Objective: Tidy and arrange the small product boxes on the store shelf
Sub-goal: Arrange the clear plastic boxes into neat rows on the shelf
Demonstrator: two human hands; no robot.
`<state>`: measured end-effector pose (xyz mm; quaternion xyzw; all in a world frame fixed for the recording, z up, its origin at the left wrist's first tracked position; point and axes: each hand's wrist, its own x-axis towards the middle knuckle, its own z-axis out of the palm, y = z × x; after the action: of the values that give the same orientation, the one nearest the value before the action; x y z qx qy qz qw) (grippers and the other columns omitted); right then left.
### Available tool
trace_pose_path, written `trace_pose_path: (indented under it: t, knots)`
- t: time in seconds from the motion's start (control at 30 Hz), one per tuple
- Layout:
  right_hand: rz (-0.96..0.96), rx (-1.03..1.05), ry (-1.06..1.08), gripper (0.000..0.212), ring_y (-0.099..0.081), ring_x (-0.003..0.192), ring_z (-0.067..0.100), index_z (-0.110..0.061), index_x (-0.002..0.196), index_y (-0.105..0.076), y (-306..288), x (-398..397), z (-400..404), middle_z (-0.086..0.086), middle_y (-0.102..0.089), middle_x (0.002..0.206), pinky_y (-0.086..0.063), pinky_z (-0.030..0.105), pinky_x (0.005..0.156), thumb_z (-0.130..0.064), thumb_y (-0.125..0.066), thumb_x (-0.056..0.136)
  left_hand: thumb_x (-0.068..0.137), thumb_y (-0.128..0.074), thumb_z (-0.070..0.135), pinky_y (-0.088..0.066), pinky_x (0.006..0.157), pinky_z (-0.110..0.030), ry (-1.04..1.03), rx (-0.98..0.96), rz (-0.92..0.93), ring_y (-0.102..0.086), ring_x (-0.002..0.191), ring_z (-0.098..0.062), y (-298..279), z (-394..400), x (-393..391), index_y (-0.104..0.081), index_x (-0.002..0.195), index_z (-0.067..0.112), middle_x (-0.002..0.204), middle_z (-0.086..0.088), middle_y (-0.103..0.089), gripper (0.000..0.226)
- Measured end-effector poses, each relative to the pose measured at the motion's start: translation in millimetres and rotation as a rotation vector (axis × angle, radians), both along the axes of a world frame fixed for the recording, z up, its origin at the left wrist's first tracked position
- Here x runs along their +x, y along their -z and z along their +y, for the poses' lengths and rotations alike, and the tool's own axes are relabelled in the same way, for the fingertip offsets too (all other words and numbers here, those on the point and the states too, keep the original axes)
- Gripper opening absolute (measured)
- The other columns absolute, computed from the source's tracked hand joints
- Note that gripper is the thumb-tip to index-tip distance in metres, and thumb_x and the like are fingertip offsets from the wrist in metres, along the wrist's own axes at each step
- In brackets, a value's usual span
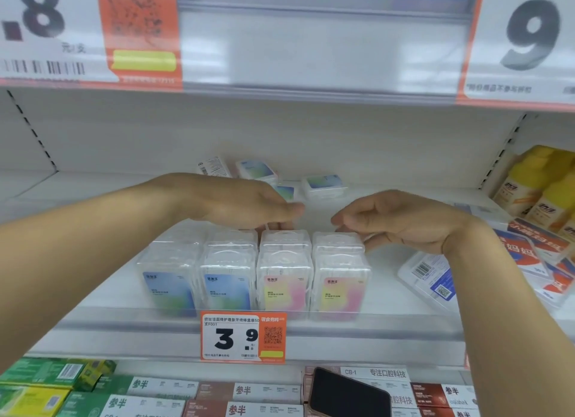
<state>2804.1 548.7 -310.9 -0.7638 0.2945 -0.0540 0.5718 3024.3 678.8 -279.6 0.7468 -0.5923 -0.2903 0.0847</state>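
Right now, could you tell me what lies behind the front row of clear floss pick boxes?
Behind the front row, three or four loose boxes lie scattered near the shelf's back wall. The left hand and right hand cover the space directly behind the row.

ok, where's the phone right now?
Head view, bottom right of centre: the dark phone lies tilted on the boxed products one shelf below, under the 3.9 price tag.

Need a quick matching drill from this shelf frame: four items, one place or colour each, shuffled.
Items:
1. far-left front box
2. far-right front box
3. price tag
4. phone

Descriptions:
A. pink-yellow label
B. lying on boxes on the lower shelf
C. blue label
D. clipped to the shelf's front edge

Pairs: 1-C, 2-A, 3-D, 4-B
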Motion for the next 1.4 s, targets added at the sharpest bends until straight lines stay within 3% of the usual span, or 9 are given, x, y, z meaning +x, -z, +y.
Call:
trace_pose_path:
  t: [0.13, 0.23, 0.3, 0.4, 0.57, 0.83, 1.0, 1.13, 1.4]
  knots:
    - [-0.242, -0.235, 0.365, 0.014, -0.07, 0.085, 0.024, -0.006, 0.101, -0.071, -0.8, 22.1, -0.7, 0.008, -0.073, 0.091, -0.058, 0.043, 0.086, -0.015, -0.07, 0.09, 0.094, -0.051, 0.043, -0.051, 0.071, -0.03, -0.018, -0.292, -0.206, -0.066, 0.077, -0.022, -0.1, -9.9, 32.1, -0.07, 0.086, 0.011, 0.087, -0.006, -0.07, 0.038]
    - [0.046, -0.538, 0.206, 0.018, -0.068, 0.085, 0.021, -0.014, 0.097, -0.073, -13.7, 63.2, 3.9, 0.003, -0.074, 0.097, -0.056, 0.039, 0.084, -0.027, -0.074, 0.085, 0.092, -0.053, 0.035, -0.048, 0.081, -0.033, -0.097, -0.439, -0.408, -0.061, 0.098, -0.027, 17.1, -20.3, 74.6, -0.068, 0.103, 0.02, 0.111, -0.009, -0.06, 0.024]
    - [0.23, -0.72, 0.074, 0.026, -0.063, 0.094, 0.018, -0.017, 0.104, -0.069, -17.1, 96.7, 6.5, 0.001, -0.069, 0.111, -0.05, 0.031, 0.084, -0.034, -0.074, 0.084, 0.092, -0.053, 0.039, -0.037, 0.105, -0.043, -0.051, -0.247, -0.521, -0.035, 0.134, -0.034, 36.6, -23.1, 93.3, -0.053, 0.128, 0.037, 0.147, -0.008, -0.034, 0.036]
    - [0.397, -0.848, -0.057, 0.059, -0.055, 0.104, 0.025, -0.027, 0.13, -0.05, -8.8, 138.8, -2.4, 0.006, -0.046, 0.127, -0.045, 0.03, 0.087, -0.042, -0.077, 0.08, 0.093, -0.047, 0.054, -0.016, 0.119, -0.047, 0.082, 0.023, -0.512, -0.003, 0.149, -0.029, 52.6, -22.8, 100.4, -0.026, 0.145, 0.047, 0.162, -0.003, -0.007, 0.057]
    - [0.596, -0.832, -0.191, 0.121, -0.047, 0.128, 0.029, -0.048, 0.152, -0.009, 6.3, 181.0, -21.9, 0.005, -0.032, 0.149, -0.046, 0.045, 0.105, -0.06, -0.086, 0.06, 0.081, -0.066, 0.056, -0.022, 0.116, -0.042, 0.122, -0.119, -0.461, -0.018, 0.142, -0.028, 59.2, -14.9, 115.7, -0.046, 0.138, 0.034, 0.152, -0.004, -0.028, 0.064]
    - [0.396, -0.56, -0.079, 0.088, -0.06, 0.105, 0.026, -0.043, 0.146, -0.039, 5.5, 185.8, -28.3, 0.0, -0.042, 0.138, -0.061, 0.046, 0.08, -0.019, -0.085, 0.075, 0.095, -0.057, 0.026, -0.049, 0.076, -0.022, -0.087, -0.405, 0.04, -0.062, 0.082, -0.016, 61.6, -1.0, 146.2, -0.074, 0.097, 0.01, 0.094, -0.005, -0.072, 0.023]
    - [0.226, -0.298, 0.085, 0.06, -0.057, 0.114, 0.021, -0.042, 0.13, -0.06, -6.6, 176.0, -35.1, -0.002, -0.051, 0.136, -0.061, 0.033, 0.069, -0.03, -0.083, 0.076, 0.095, -0.054, 0.039, -0.049, 0.072, -0.024, -0.155, -0.355, 0.164, -0.069, 0.085, -0.017, 61.5, 4.1, 146.1, -0.074, 0.094, 0.013, 0.093, -0.004, -0.075, 0.033]
    - [0.192, -0.197, 0.11, 0.057, -0.061, 0.114, 0.027, -0.035, 0.134, -0.058, -10.7, 168.2, -36.5, 0.005, -0.062, 0.129, -0.061, 0.034, 0.067, -0.027, -0.079, 0.082, 0.051, -0.071, 0.078, -0.052, 0.089, -0.027, -0.051, -0.198, 0.096, -0.067, 0.089, -0.004, 56.3, 12.2, 137.1, -0.066, 0.106, 0.033, 0.095, 0.014, -0.071, 0.071]
    - [-0.08, -0.296, 0.117, 0.062, -0.066, 0.103, 0.029, -0.029, 0.133, -0.061, -17.1, 155.7, -17.4, 0.01, -0.061, 0.119, -0.062, 0.049, 0.071, -0.01, -0.082, 0.078, 0.083, -0.071, 0.041, -0.043, 0.085, -0.022, -0.211, -0.513, 0.041, -0.059, 0.099, -0.014, 50.2, 6.3, 120.9, -0.065, 0.115, 0.019, 0.107, 0.005, -0.061, 0.04]
